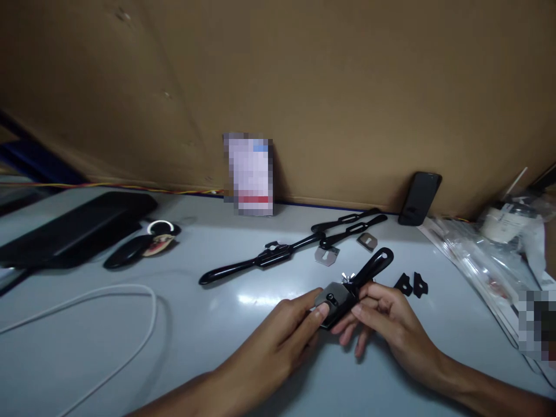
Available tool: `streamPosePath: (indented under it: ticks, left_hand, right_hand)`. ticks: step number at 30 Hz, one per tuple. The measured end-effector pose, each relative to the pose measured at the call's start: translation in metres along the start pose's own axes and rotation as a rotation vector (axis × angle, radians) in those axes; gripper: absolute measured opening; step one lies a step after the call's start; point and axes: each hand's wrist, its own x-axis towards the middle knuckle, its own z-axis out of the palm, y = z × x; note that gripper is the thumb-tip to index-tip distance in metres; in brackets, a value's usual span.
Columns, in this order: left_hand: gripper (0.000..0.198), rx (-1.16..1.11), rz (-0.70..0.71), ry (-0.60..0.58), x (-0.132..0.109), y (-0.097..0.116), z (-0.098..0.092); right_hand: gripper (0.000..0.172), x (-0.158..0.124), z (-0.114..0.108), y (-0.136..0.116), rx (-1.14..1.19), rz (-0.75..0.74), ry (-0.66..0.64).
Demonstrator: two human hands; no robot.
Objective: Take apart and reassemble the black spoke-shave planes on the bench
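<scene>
A black spokeshave (373, 266) is held up over the table, tilted, with one handle pointing to the back right. A grey steel blade (336, 294) lies on its body, with a dark screw at its middle and thumbscrews behind. My left hand (286, 330) grips the near end, thumb pressed on the blade. My right hand (391, 315) supports the right side, thumb and fingers around the body's edge. The near handle is hidden by my left hand. Two black cap plates (412, 284) lie right of my right hand.
Behind lie another spokeshave body (273, 256), two more black frames (353, 230) and two loose blades (327, 255). A phone (420, 198) leans on the back board. Plastic bags (473, 266) and a cup (509, 223) stand right; a white cable (150, 313) and black case (78, 229) left.
</scene>
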Motion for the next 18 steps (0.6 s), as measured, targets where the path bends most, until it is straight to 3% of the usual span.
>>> streamPosePath:
  ticks: [4,6,10,13,15,18]
  left_hand:
    - [0.058,-0.039,-0.059,0.01,-0.001,0.004,0.0]
    - [0.061,-0.058,-0.116,0.014,0.0,0.003,0.0]
    - [0.063,-0.116,-0.21,0.024,0.0,-0.004,-0.001]
    - [0.059,-0.133,-0.238,0.054,-0.001,-0.007,-0.003]
    - [0.056,-0.131,-0.26,0.072,-0.002,-0.006,-0.005]
    - [0.055,-0.129,-0.282,0.066,-0.003,-0.004,-0.006]
  right_hand:
    - [0.032,0.0,0.002,-0.001,-0.097,0.027,0.012]
    - [0.025,-0.001,0.001,-0.007,-0.287,0.019,0.039]
    - [0.022,-0.004,-0.016,-0.038,-0.805,-0.33,0.261]
    - [0.024,-0.003,-0.046,-0.066,-0.926,-0.471,0.474]
    - [0.02,-0.001,-0.069,-0.078,-1.091,-0.452,0.531]
    - [0.013,0.003,-0.096,-0.082,-1.351,-0.214,0.377]
